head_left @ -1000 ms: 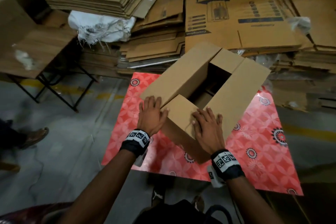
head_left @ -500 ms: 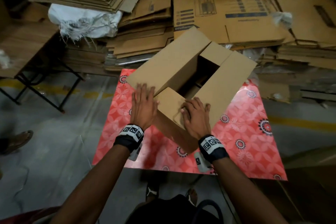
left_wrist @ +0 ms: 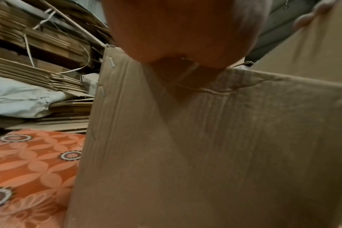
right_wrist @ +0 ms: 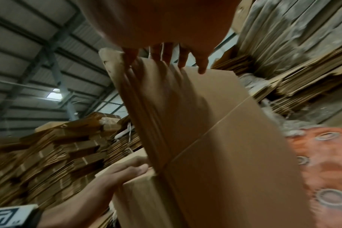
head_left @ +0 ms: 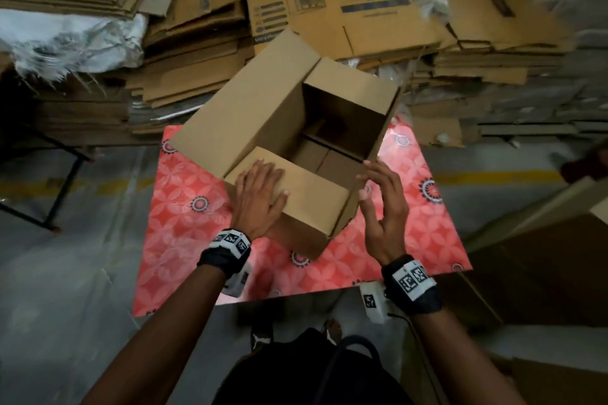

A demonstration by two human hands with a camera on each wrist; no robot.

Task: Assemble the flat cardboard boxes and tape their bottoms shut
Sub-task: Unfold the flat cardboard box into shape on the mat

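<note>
The cardboard box (head_left: 263, 115) sits mid-table on the red flowery table (head_left: 184, 227), its open end up w/ only its own folded flaps seen deep inside. Left hand (head_left: 260, 200) lies flat on the near small flap (head_left: 309, 194), fingers straight & close together. Right hand (head_left: 385, 207) touches the right long flap (right_wrist: 185, 98), fingers straight & a bit spread

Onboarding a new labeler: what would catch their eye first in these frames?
The open cardboard box at centre, standing on a red floral-patterned table, with both hands on it: the left hand lies flat on the near flap, the right hand touches the upright right flap. Behind it, stacks of flat cardboard fill the far side.
</note>
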